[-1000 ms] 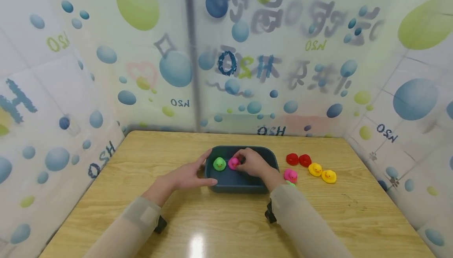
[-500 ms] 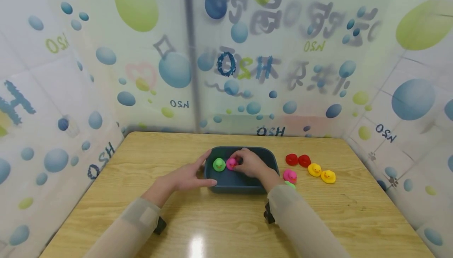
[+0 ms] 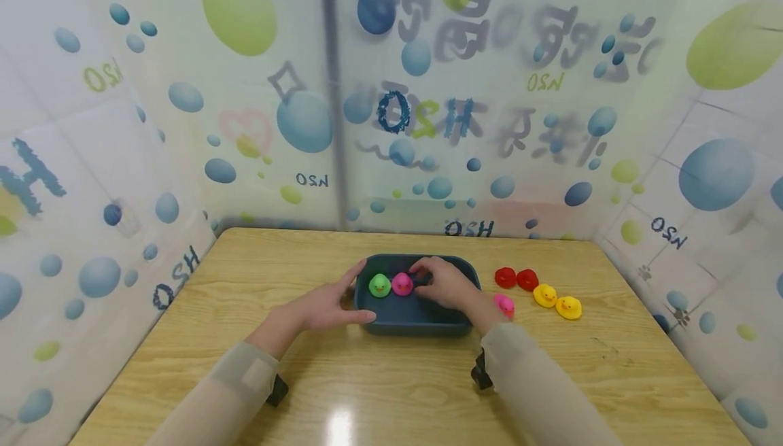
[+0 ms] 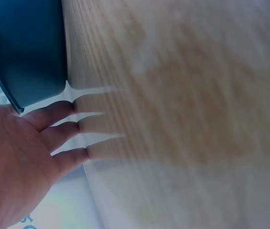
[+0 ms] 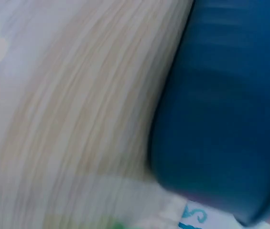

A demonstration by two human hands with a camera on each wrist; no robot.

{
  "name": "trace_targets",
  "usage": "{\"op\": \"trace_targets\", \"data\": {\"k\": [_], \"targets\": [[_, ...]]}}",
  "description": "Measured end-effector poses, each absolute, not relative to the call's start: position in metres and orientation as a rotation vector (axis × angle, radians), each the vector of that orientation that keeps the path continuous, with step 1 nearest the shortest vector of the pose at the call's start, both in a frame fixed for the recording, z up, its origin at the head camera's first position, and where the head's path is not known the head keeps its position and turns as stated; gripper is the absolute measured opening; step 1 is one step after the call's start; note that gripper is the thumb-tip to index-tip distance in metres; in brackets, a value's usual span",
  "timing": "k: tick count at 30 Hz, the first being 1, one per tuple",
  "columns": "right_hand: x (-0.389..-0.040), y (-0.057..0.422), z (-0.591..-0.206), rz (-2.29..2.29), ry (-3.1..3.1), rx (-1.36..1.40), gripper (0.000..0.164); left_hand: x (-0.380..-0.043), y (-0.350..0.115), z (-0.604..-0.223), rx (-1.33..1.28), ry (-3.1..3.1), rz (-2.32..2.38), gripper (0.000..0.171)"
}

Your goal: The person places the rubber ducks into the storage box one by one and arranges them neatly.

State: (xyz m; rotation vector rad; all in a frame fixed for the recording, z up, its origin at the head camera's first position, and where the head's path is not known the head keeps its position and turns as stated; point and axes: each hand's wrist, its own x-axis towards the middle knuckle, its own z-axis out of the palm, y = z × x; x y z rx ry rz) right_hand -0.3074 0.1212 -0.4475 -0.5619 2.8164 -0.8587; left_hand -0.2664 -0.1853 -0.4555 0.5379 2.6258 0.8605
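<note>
In the head view, a dark blue rectangular tray stands on the table. Inside its left part, a green toy duck and a pink toy duck sit side by side. My right hand hovers over the tray just right of the pink duck, thumb and fingers parted with nothing between them. At the tray's left end rests my left hand, thumb along the near rim and forefinger by the far left corner. In the left wrist view its other fingers stretch straight down to the table beside the tray.
To the right of the tray on the wooden table lie two red pieces, two yellow toy ducks and another pink toy duck, partly covered by my right forearm. Patterned curtains close off the back and sides.
My right hand has let go of the pink duck in the tray and drawn slightly right. The duck now stands by the green one. The left hand has stayed in place.
</note>
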Motion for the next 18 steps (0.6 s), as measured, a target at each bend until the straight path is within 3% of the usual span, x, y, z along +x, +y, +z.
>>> {"op": "trace_targets", "data": {"k": [18], "targets": [[-0.236, 0.229, -0.412, -1.164, 2.833, -0.678, 0.027, -0.266, -0.184, -0.457, 0.536, 2.633, 0.850, 0.115]]}}
